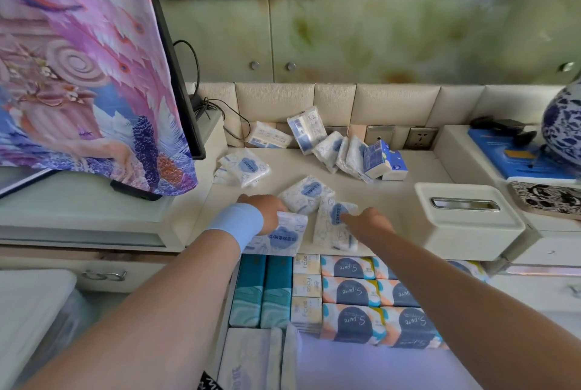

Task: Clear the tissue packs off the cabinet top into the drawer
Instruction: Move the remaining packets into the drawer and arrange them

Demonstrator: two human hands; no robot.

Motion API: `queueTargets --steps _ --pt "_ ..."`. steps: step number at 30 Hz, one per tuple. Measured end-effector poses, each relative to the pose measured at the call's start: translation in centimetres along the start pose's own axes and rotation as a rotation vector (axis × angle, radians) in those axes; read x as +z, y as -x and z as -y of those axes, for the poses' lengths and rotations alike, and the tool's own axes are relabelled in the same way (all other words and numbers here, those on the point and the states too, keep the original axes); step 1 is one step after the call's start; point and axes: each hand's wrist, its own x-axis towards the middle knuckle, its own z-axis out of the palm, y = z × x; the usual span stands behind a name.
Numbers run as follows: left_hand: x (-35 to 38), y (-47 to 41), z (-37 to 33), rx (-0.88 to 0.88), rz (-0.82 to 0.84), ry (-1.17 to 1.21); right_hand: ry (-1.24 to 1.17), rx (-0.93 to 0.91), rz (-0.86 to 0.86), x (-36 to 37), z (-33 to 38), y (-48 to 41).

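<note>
Several white tissue packs with blue cloud labels lie on the cream cabinet top [393, 188]. My left hand [267, 212], with a blue wristband, grips one pack [279, 237] at the front edge. My right hand [367, 223] rests on another pack [333, 226] standing beside it. A third pack [306, 197] lies just behind both hands. More packs [243, 167] sit at the left and a leaning row [333, 147] stands along the back. Below, the open drawer [276, 289] holds rows of teal, cream and blue-orange tissue packs.
A white tissue box holder [465, 219] stands at the right. A draped patterned cloth over a screen [78, 59] rises at the left. A blue-and-white vase [562, 125] and a blue box [522, 153] sit far right. Wall sockets [419, 138] line the back.
</note>
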Motion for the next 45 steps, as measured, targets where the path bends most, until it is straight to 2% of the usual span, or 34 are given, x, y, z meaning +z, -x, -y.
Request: queueTargets --steps 4,10,12,14,17,19,21,23,24,26,28,29,32,35,37,39,42,45 --pt "0.2 -2.5 0.0 0.013 0.019 -0.123 0.152 0.023 0.078 1.1 1.6 -0.7" --pt "2.6 -4.9 0.9 0.070 -0.135 -0.234 0.135 0.034 0.160 0.5 3.2 -1.3" --pt "3.6 -5.3 1.4 -0.013 -0.146 -0.289 0.158 -0.002 0.148 -0.1 3.6 -1.1" --pt "4.2 -5.2 1.7 -0.177 -0.142 -0.264 0.223 -0.063 0.137 -0.5 3.7 -1.1" --pt "4.4 -4.5 1.7 -0.424 -0.127 -0.023 0.450 -0.265 0.096 -1.2 3.2 -1.8" --pt "4.5 -3.9 1.4 -0.517 -0.090 0.114 0.515 -0.351 0.014 -1.8 2.9 -2.2" --pt "4.6 -2.9 1.1 -0.552 -0.035 0.154 0.473 -0.399 -0.050 -2.3 3.1 -2.4" --pt "4.2 -1.4 0.6 -0.566 0.125 0.334 0.390 -0.456 -0.099 -2.3 3.3 -2.1" --pt "4.0 -0.3 0.1 -0.599 0.259 0.525 0.354 -0.495 -0.125 -2.4 3.3 -2.0" --pt "4.5 1.4 -0.4 -0.671 0.516 0.800 0.385 -0.605 -0.180 -2.4 3.1 -1.6" --pt "5.4 2.1 -0.7 -0.694 0.659 0.962 0.474 -0.727 -0.175 -2.6 2.7 -1.3" --pt "6.1 1.7 -0.5 -0.696 0.648 1.096 0.531 -0.788 -0.158 -2.6 2.6 -1.2" --pt "7.2 0.1 -0.2 -0.673 0.399 1.478 0.721 -0.947 -0.123 -2.5 2.6 -0.8" --pt "7.9 -0.5 0.8 -0.672 0.276 1.556 0.850 -1.047 -0.095 -2.1 2.8 0.0" --pt "8.1 -0.7 1.5 -0.680 0.281 1.496 0.889 -1.036 -0.024 -1.3 2.3 0.1" --pt "8.1 -1.1 1.8 -0.706 0.286 1.423 0.796 -0.990 -0.052 0.1 1.6 -0.1" --pt "7.8 -1.6 1.6 -0.694 0.323 1.370 0.604 -0.629 -0.093 1.7 1.8 -0.1" --pt "7.8 -1.4 0.6 -0.648 0.400 1.227 0.540 -0.331 -0.024 3.0 2.0 0.1"
